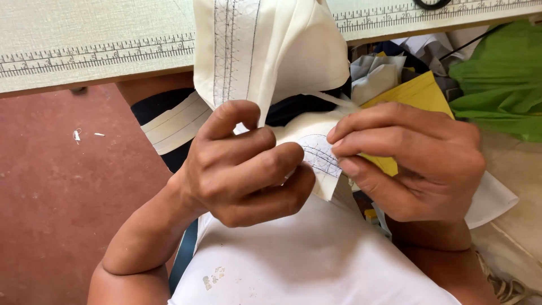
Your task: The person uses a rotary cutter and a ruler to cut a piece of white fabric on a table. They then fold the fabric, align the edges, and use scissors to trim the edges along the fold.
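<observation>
Both hands are pinching cream embroidered fabric (265, 51): left hand (243, 166) gripping at 9 o'clock, right hand (412, 161) at 3.

Across the top, a pale work table (84, 34) with ruler markings printed along its near edge, cream stitched fabric (243, 45) draped over that edge near the middle, and a dark loop (432, 3) at the far right edge. Below, on the left, a reddish floor (51, 197) with small white scraps (76, 135) close under the table edge.
</observation>
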